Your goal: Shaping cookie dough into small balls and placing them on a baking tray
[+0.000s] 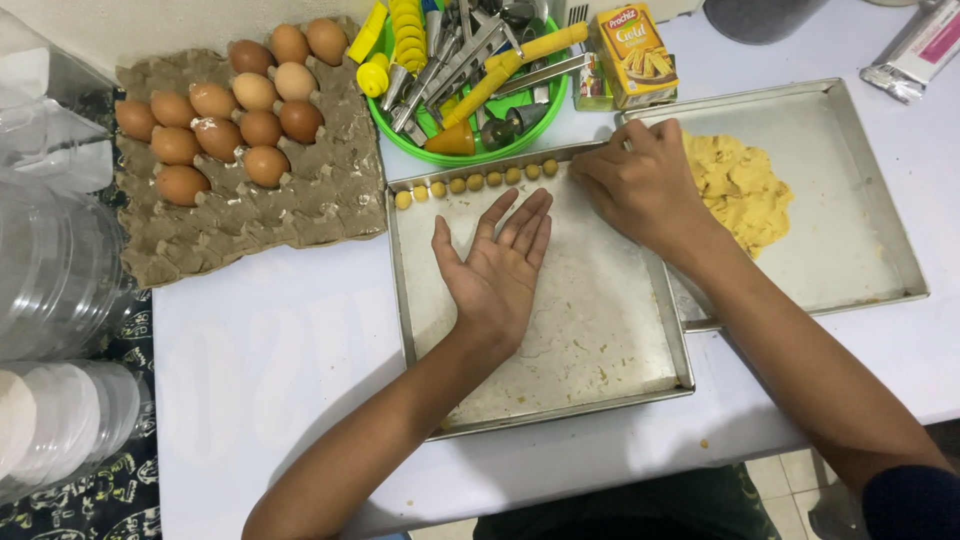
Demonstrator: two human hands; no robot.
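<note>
Two bare hands work over a floured metal baking tray point(560, 390) at frame centre, on a white bench point(250, 370). Left hand point(497, 265) lies palm up, fingers spread wide and empty, over the tray's upper middle. Right hand point(635, 185) is curled, knuckles up, at the tray's upper right corner; fingertips are tucked under, so I cannot tell what, if anything, they pinch.

Row of small yellow dough balls point(475, 182) runs along the tray's top edge, from its upper left corner toward the right hand, just above the left fingertips.

Second tray point(860, 250), right of frame, overlaps the first tray's right side; a lump of yellow dough point(740, 190) sits in it, just beside the right wrist.

Upper left: grey egg carton point(300, 210) with brown eggs point(220, 110). Top centre: green bowl point(470, 150) packed with metal and yellow utensils. Small yellow box point(635, 50) stands right of the bowl. Clear plastic containers point(55, 280) line the left edge.
</note>
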